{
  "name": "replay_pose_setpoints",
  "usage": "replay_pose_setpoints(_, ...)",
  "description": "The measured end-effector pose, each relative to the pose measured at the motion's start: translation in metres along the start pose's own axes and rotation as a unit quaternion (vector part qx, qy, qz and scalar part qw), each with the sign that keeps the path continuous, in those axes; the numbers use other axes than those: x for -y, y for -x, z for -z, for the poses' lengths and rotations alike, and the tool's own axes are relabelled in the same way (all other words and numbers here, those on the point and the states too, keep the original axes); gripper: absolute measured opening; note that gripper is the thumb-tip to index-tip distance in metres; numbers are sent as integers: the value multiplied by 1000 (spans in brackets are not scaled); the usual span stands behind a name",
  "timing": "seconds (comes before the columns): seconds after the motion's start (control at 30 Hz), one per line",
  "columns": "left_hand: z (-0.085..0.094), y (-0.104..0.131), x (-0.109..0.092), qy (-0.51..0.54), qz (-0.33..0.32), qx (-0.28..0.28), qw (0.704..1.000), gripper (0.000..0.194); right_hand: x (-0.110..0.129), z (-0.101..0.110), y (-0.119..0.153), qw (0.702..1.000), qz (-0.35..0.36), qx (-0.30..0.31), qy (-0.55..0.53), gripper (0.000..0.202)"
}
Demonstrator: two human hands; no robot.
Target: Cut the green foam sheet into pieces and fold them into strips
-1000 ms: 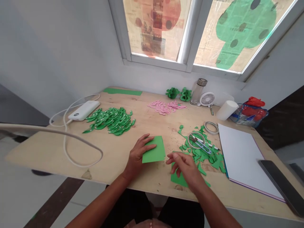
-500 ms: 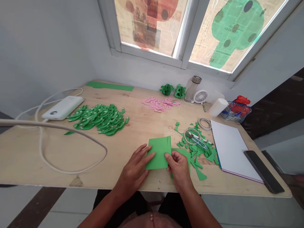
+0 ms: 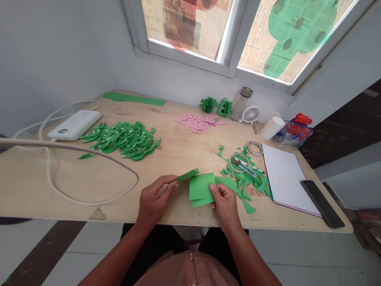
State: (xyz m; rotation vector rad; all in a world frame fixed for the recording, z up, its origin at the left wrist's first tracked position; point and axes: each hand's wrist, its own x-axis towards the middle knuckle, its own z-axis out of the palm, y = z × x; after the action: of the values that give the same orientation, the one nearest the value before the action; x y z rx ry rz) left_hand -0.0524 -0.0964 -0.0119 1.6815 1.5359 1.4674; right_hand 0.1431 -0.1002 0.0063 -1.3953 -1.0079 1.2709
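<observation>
Pinched between the thumb and fingers of my left hand is a folded green paper piece, tilted above the table. My right hand grips a few square green paper sheets by their right edge, thumb on top. They lie slightly fanned, one showing beneath another. Another green sheet lies behind my right fingers, partly hidden. Just right of it spreads a heap of green paper scraps, with a utility knife and a tape roll on top.
Many curved green cutouts pile up at left, near a white power bank and its looping cable. Pink cutouts lie farther back. White paper and a phone sit at right. A glass bottle stands by a fan.
My left hand has moved left and lifted a folded green piece away from the square sheets. My right hand still grips the others. The view has shifted slightly.
</observation>
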Motion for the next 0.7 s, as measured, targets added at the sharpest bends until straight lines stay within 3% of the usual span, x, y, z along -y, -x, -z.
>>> replay_pose_setpoints(0.17, -6, -3, 1, 5, 49, -23, 999, 21, -7, -1, 6, 998, 23, 16, 64, 49)
replay_pose_setpoints(0.37, -6, -10, 4, 8, 70, -6, 998, 24, -7, 0, 11, 997, 34, 11, 69, 51)
replay_pose_setpoints(0.43, -4, -13, 4, 7, 69, 11, 998, 26, -2, 6, 14, 999, 26, -5, 47, 51)
replay_pose_setpoints(0.6, -4, -18, 3, 9, 59, 80, 995, 27, 19, 20, 16, 990, 39, -112, -74, 45)
replay_pose_setpoints(0.7, -6, -19, 4, 14, 54, 135, 989, 26, 28, 15, 11, 986, 51, -113, -114, 44)
